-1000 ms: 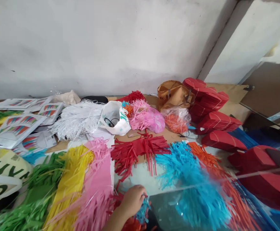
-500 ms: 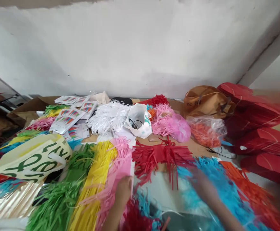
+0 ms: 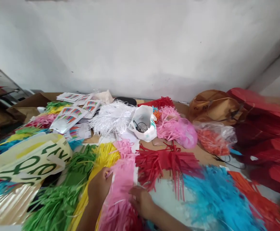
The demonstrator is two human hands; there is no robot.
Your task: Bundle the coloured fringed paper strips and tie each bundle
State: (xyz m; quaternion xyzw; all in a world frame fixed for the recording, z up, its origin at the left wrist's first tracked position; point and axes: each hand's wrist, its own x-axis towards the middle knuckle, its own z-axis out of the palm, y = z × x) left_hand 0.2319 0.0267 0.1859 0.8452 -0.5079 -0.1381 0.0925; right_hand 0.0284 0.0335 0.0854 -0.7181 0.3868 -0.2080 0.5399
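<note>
A pink fringed paper piece (image 3: 123, 175) lies between my hands, in the lower middle. My left hand (image 3: 100, 186) is at its left edge, over the yellow fringe (image 3: 104, 154), fingers curled round pink strips. My right hand (image 3: 141, 200) is at the right edge of the pink piece, blurred; whether its fingers grip any strips is unclear. Green fringe (image 3: 58, 199) lies to the left of the yellow. A dark red fringed piece (image 3: 165, 160) lies beyond my right hand, with blue fringe (image 3: 221, 192) to its right.
A white bag (image 3: 143, 123) stands at the back beside white fringe (image 3: 113, 118). Printed packets (image 3: 69, 117) and a lettered cream bag (image 3: 31, 160) are at left. A brown bag (image 3: 217, 107), bagged orange strips (image 3: 213, 139) and red stacks (image 3: 274, 150) are at right.
My right hand has moved left from the blue fringe to the pink piece. My left hand has shifted left and slightly up. The view has shifted slightly.
</note>
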